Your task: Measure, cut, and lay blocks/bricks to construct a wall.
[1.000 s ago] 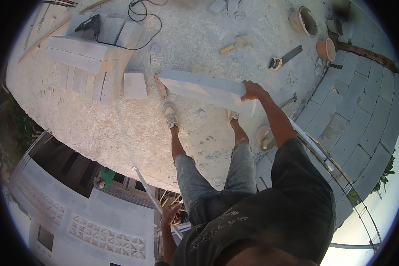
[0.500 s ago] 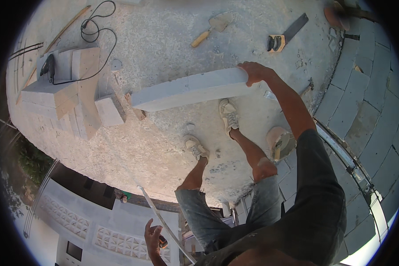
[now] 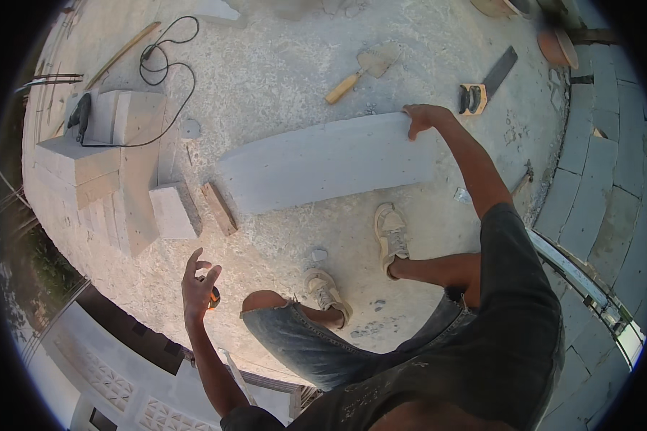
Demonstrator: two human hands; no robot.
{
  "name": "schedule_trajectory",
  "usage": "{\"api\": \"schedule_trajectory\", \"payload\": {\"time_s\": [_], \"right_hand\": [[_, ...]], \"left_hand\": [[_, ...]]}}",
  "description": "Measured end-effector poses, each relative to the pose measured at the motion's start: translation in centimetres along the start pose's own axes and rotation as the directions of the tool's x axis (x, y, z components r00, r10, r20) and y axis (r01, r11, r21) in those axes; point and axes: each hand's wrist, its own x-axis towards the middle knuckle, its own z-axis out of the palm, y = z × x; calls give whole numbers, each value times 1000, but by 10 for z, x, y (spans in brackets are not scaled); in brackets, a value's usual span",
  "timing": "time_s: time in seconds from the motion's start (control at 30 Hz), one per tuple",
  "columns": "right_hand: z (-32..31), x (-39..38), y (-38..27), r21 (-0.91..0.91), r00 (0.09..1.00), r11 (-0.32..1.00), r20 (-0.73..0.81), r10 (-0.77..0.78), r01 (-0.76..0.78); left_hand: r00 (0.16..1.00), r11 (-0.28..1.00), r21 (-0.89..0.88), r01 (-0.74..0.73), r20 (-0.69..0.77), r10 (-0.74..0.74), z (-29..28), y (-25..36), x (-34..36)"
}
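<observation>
A long pale aerated concrete block (image 3: pixel 331 161) lies with its broad face up on the dusty floor, in front of my shoes. My right hand (image 3: pixel 425 119) grips its far right corner, thumb on the upper face. My left hand (image 3: pixel 198 284) is raised left of my knees, apart from the block, forefinger and thumb curved. In its palm sits a small orange and black tape measure (image 3: pixel 213 297), mostly hidden by the fingers. Near the block's left end lies a short piece of wood (image 3: pixel 218 209).
Stacked pale blocks (image 3: pixel 140 179) at left carry a black power tool (image 3: pixel 81 117) with its cord (image 3: pixel 174 100). A trowel (image 3: pixel 363 72) and handsaw (image 3: pixel 489 80) lie beyond the long block. A block wall (image 3: pixel 597 158) runs along the right.
The long block has tipped from standing on its narrow edge to lying broad side up, my right hand still on its end. My knees have bent, and my left hand has come up and forward.
</observation>
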Motion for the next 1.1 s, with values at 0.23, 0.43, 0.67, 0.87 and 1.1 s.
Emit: {"api": "schedule_trajectory", "payload": {"time_s": [0.23, 0.43, 0.67, 0.87, 1.1], "right_hand": [[-14, -31, 30, 2, 865, 975, -462, -196, 222], [30, -74, -79, 535, 717, 615, -693, -73, 580], [131, -63, -226, 801, 755, -132, -596, -272, 584], [183, -63, -248, 870, 870, -320, -449, -205, 374], [191, -61, -242, 914, 892, -88, -406, -199, 396]], "left_hand": [[986, 977, -133, -166, 11, 169, 27, 7, 57], [792, 823, -133, -552, 223, 568, 71, 112, 117], [571, 626, 122, -770, 571, 591, 159, 191, 143], [543, 693, 79, -717, 686, 485, 187, 138, 151], [524, 767, 52, -640, 760, 386, 168, 98, 149]]}}
